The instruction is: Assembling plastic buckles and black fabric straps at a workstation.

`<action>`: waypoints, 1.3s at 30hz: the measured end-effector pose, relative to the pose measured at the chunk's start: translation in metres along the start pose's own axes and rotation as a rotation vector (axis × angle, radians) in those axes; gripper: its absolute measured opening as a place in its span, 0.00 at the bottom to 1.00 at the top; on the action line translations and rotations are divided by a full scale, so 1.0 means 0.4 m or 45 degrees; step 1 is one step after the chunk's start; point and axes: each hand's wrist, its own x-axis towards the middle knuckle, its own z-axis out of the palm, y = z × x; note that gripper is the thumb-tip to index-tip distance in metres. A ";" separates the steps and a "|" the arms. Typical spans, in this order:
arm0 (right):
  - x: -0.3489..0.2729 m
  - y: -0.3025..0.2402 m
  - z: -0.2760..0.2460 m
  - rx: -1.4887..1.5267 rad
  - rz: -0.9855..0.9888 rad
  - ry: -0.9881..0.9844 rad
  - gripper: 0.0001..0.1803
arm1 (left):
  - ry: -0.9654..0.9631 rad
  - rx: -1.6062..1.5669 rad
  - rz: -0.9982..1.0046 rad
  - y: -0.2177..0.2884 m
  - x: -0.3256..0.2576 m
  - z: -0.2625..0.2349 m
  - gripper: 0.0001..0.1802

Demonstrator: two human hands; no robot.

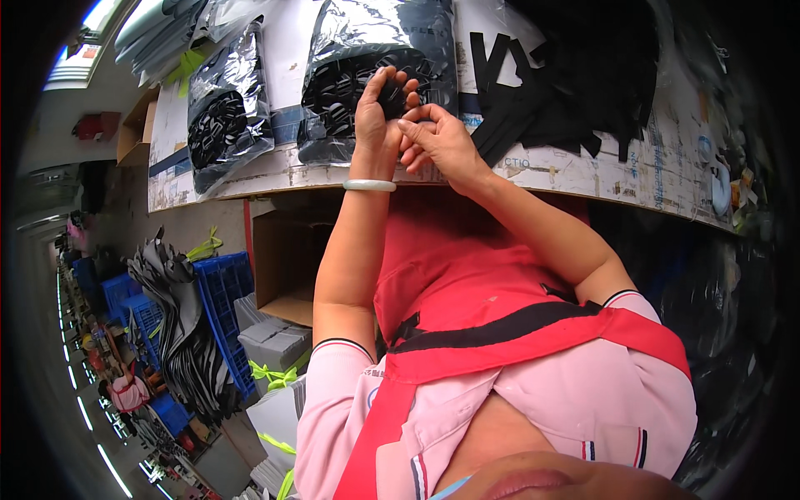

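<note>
We see the worktop point(583, 171), papered in worn white printed sheets, running across the top. On it lie two clear plastic bags of small black pieces: the larger bag point(367, 50) in the middle, the narrower bag point(225, 108) to its left. A heap of black strips point(575, 75) lies to the right. Below the worktop sits an open cardboard box point(279, 267), with a blue crate point(225, 308) beside it. Our left hand point(379, 112), a pale bangle point(369, 185) on its wrist, curls its fingers around a small black piece point(392, 98) just in front of the larger bag. Our right hand point(437, 137) is loosely half open, fingers touching the left hand; we cannot tell whether it grips anything.
</note>
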 end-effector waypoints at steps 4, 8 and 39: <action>-0.017 -0.010 -0.007 -0.089 0.017 -0.025 0.16 | -0.016 0.289 0.151 -0.001 -0.033 0.035 0.14; -0.016 0.004 -0.006 -0.123 -0.053 -0.025 0.17 | 0.032 0.323 0.157 0.002 -0.019 0.010 0.17; -0.159 0.002 -0.106 -0.308 -0.146 -0.077 0.12 | -0.145 -0.238 -0.100 -0.016 -0.185 0.045 0.15</action>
